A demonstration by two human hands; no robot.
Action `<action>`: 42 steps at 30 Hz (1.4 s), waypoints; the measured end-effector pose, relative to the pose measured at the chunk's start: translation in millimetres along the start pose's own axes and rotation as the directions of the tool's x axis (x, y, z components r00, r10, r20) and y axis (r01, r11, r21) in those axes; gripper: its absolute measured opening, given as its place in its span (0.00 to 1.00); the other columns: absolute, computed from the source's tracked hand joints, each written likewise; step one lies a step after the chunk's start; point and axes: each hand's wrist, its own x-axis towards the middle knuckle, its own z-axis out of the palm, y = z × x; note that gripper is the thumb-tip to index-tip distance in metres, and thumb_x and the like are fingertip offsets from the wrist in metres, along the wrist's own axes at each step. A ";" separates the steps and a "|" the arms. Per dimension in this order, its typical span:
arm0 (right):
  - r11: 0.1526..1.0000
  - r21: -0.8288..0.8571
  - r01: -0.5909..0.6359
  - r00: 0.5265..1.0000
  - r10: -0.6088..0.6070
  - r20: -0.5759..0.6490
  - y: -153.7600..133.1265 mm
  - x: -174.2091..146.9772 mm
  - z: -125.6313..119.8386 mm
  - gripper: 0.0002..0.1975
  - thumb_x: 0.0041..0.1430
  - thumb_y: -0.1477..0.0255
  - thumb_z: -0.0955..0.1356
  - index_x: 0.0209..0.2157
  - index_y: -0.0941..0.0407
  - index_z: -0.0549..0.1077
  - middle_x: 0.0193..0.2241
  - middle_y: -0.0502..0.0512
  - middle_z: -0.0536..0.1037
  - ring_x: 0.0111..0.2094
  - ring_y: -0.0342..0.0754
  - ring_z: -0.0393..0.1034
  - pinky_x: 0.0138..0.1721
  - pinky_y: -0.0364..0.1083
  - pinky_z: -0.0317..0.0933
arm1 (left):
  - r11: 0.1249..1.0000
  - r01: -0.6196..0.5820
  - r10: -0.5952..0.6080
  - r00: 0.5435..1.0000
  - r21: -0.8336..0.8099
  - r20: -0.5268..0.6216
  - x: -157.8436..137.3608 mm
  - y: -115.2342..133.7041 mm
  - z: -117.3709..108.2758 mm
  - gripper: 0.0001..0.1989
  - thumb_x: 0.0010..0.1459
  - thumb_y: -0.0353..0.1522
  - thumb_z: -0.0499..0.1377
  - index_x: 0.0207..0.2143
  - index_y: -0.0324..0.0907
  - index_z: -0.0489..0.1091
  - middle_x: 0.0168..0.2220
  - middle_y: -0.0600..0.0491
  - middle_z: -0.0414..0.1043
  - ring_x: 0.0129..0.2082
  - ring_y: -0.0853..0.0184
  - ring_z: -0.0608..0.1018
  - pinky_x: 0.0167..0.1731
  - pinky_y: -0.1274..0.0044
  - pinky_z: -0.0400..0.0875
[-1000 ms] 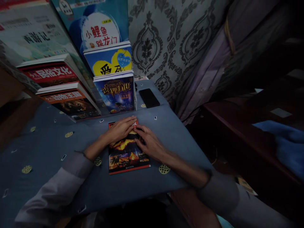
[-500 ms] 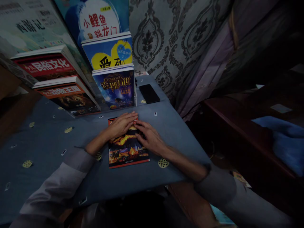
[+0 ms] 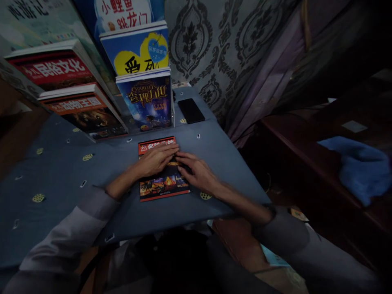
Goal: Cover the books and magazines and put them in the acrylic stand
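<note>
A thin book [image 3: 164, 185] with a red title band and small photos lies closed on the blue tablecloth in front of me. My left hand [image 3: 157, 160] rests flat across the middle of its cover, fingers stretched out and pointing right. At the cover's right edge is my right hand [image 3: 197, 171], its fingers slightly bent and spread, with the fingertips touching the book near the left fingertips. Part of the title and the centre picture are hidden under the hands.
Several books stand in a rack behind, among them a blue one [image 3: 150, 104] and an orange-banded one [image 3: 88, 116]. A black phone [image 3: 191, 110] lies right of them by the patterned wall. Blue cloth [image 3: 364, 171] hangs over a dark red surface at the right.
Both hands have slid down the cover toward me, so the red title band at the top now shows. The camera view has tilted down a little.
</note>
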 end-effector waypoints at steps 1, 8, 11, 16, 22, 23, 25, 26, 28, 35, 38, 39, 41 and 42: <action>1.000 0.005 -0.004 1.000 0.004 0.006 -1.6 -3.1 -1.2 0.18 0.66 0.72 0.65 0.55 0.58 0.76 0.58 0.64 0.75 0.60 0.56 0.70 0.61 0.60 0.65 | 1.000 0.002 -0.002 1.000 -0.002 0.005 -1.6 3.0 0.1 0.21 0.72 0.34 0.46 0.61 0.40 0.68 0.64 0.45 0.69 0.65 0.63 0.70 0.65 0.64 0.64; 1.000 0.029 -0.008 0.999 0.006 0.043 -18.1 -25.9 -9.6 0.19 0.66 0.72 0.64 0.56 0.56 0.76 0.58 0.62 0.76 0.60 0.55 0.70 0.61 0.59 0.67 | 1.000 -0.018 0.019 0.999 -0.014 0.038 -12.3 25.9 1.5 0.20 0.72 0.34 0.47 0.61 0.40 0.68 0.62 0.44 0.70 0.65 0.62 0.69 0.66 0.61 0.62; 0.999 0.032 -0.017 0.999 0.016 0.031 -25.6 -36.6 -10.6 0.18 0.67 0.72 0.64 0.55 0.58 0.76 0.57 0.63 0.77 0.59 0.55 0.71 0.60 0.58 0.67 | 1.000 -0.027 0.027 0.998 0.006 0.065 -17.4 37.0 1.5 0.20 0.72 0.33 0.47 0.61 0.39 0.67 0.63 0.45 0.70 0.66 0.62 0.68 0.67 0.61 0.61; 0.999 0.050 0.000 1.000 -0.001 0.004 -33.8 -54.4 -11.5 0.17 0.67 0.72 0.64 0.54 0.55 0.77 0.55 0.61 0.78 0.57 0.54 0.73 0.58 0.58 0.69 | 0.998 -0.046 0.042 0.992 0.038 0.117 -26.9 55.7 1.4 0.21 0.72 0.31 0.46 0.63 0.39 0.64 0.64 0.45 0.68 0.66 0.62 0.68 0.67 0.61 0.60; 0.996 0.070 0.055 0.998 -0.055 -0.008 -45.7 -74.2 -16.6 0.16 0.69 0.71 0.63 0.53 0.54 0.77 0.51 0.61 0.80 0.55 0.53 0.75 0.56 0.58 0.72 | 0.996 -0.061 0.049 0.986 0.072 0.158 -40.7 80.5 2.7 0.21 0.72 0.31 0.46 0.64 0.38 0.64 0.65 0.44 0.66 0.67 0.62 0.66 0.67 0.63 0.60; 0.995 0.071 0.069 0.998 -0.068 -0.012 -47.9 -77.4 -17.4 0.16 0.70 0.72 0.63 0.53 0.54 0.77 0.50 0.61 0.80 0.54 0.53 0.75 0.55 0.58 0.72 | 0.995 -0.065 0.052 0.985 0.074 0.162 -43.7 84.9 3.1 0.21 0.72 0.31 0.46 0.64 0.38 0.63 0.65 0.44 0.66 0.68 0.63 0.66 0.67 0.63 0.60; 0.993 0.075 0.093 0.996 -0.091 -0.022 -51.7 -83.6 -18.7 0.15 0.70 0.72 0.63 0.53 0.53 0.78 0.49 0.60 0.81 0.53 0.53 0.76 0.54 0.58 0.73 | 0.994 -0.069 0.055 0.984 0.082 0.167 -50.3 93.4 4.3 0.21 0.72 0.30 0.45 0.64 0.38 0.62 0.65 0.44 0.66 0.67 0.64 0.66 0.67 0.64 0.59; 0.992 0.077 0.100 0.995 -0.099 -0.026 -53.1 -86.5 -19.4 0.15 0.70 0.73 0.63 0.53 0.53 0.78 0.49 0.60 0.81 0.53 0.53 0.76 0.54 0.58 0.73 | 0.994 -0.069 0.053 0.985 0.088 0.165 -53.6 97.3 5.4 0.21 0.72 0.29 0.45 0.64 0.37 0.62 0.65 0.44 0.66 0.67 0.64 0.66 0.67 0.64 0.59; 0.991 0.077 0.105 0.994 -0.104 -0.020 -54.7 -91.3 -21.0 0.15 0.70 0.74 0.64 0.53 0.54 0.77 0.49 0.61 0.81 0.53 0.53 0.76 0.55 0.59 0.72 | 0.993 -0.059 0.042 0.988 0.107 0.149 -60.1 104.8 8.4 0.22 0.72 0.29 0.45 0.65 0.37 0.61 0.65 0.44 0.66 0.67 0.64 0.67 0.67 0.64 0.60; 0.988 0.127 0.092 0.996 -0.090 -0.020 -52.2 -91.1 -32.0 0.14 0.69 0.74 0.65 0.51 0.53 0.79 0.46 0.59 0.83 0.49 0.52 0.78 0.52 0.56 0.74 | 0.975 -0.006 -0.005 0.999 0.221 0.052 -70.7 129.9 25.6 0.23 0.68 0.25 0.47 0.64 0.32 0.61 0.64 0.40 0.66 0.67 0.62 0.66 0.67 0.64 0.59; 0.993 0.114 0.039 0.997 -0.031 -0.067 -52.6 -84.5 -34.8 0.14 0.69 0.73 0.64 0.49 0.52 0.79 0.44 0.58 0.83 0.48 0.51 0.78 0.50 0.55 0.74 | 0.958 0.013 -0.034 0.997 0.287 0.068 -69.7 139.0 31.6 0.24 0.66 0.24 0.48 0.64 0.30 0.61 0.66 0.39 0.64 0.68 0.60 0.64 0.68 0.63 0.56; 0.994 0.102 0.035 0.997 -0.028 -0.073 -52.8 -82.0 -34.6 0.14 0.70 0.73 0.64 0.49 0.52 0.79 0.45 0.58 0.83 0.48 0.51 0.78 0.51 0.55 0.74 | 0.953 0.016 -0.041 0.996 0.302 0.076 -69.5 141.3 33.1 0.25 0.66 0.24 0.48 0.64 0.30 0.61 0.66 0.39 0.64 0.69 0.60 0.64 0.68 0.62 0.55; 0.994 0.084 0.065 0.997 -0.060 -0.054 -52.9 -77.3 -32.2 0.14 0.69 0.72 0.64 0.50 0.53 0.78 0.48 0.59 0.82 0.51 0.52 0.77 0.53 0.56 0.73 | 0.947 0.026 -0.050 0.996 0.319 0.067 -70.3 144.8 35.3 0.24 0.66 0.24 0.48 0.64 0.30 0.61 0.65 0.38 0.65 0.68 0.59 0.64 0.68 0.62 0.54; 0.993 0.078 0.091 0.995 -0.089 -0.034 -52.7 -75.1 -30.4 0.14 0.69 0.72 0.64 0.51 0.54 0.77 0.49 0.60 0.82 0.52 0.52 0.76 0.54 0.57 0.72 | 0.946 0.033 -0.051 0.998 0.324 0.048 -71.6 146.0 36.1 0.24 0.66 0.24 0.48 0.63 0.30 0.62 0.64 0.38 0.67 0.68 0.59 0.65 0.68 0.62 0.55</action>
